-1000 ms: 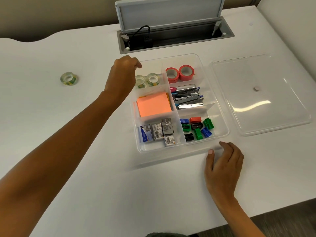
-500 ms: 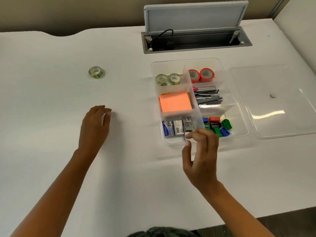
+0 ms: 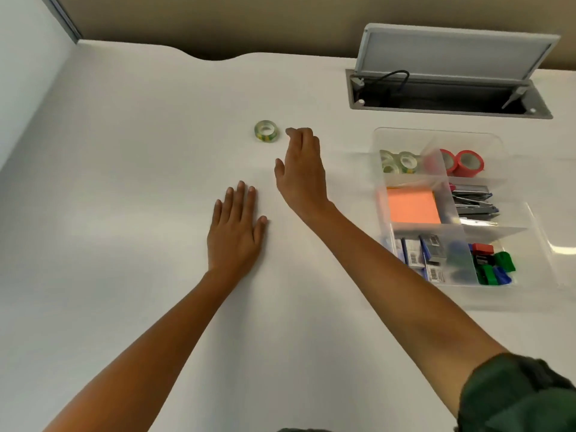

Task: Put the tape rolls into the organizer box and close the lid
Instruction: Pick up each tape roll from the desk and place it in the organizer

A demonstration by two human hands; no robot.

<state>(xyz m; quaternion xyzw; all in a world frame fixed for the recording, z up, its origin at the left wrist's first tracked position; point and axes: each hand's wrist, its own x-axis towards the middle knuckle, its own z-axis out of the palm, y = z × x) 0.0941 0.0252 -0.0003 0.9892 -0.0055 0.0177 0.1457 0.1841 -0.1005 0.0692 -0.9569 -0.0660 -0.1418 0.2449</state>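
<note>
- Last loose tape roll (image 3: 266,131) flat on the table (image 3: 124,213), well apart from the organizer box (image 3: 436,135)
- Right hand (image 3: 300,169) just beside it, fingers slack and spread, grasping nothing
- Left hand (image 3: 235,230) flat on the table, empty
- Could nudge the roll away with a glancing fingertip, or drop it short of the tape compartment

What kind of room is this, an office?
Probably an office desk: a white desktop with a flip-up cable hatch, plus a clear organizer box of stationery such as sticky notes and staplers.
</note>
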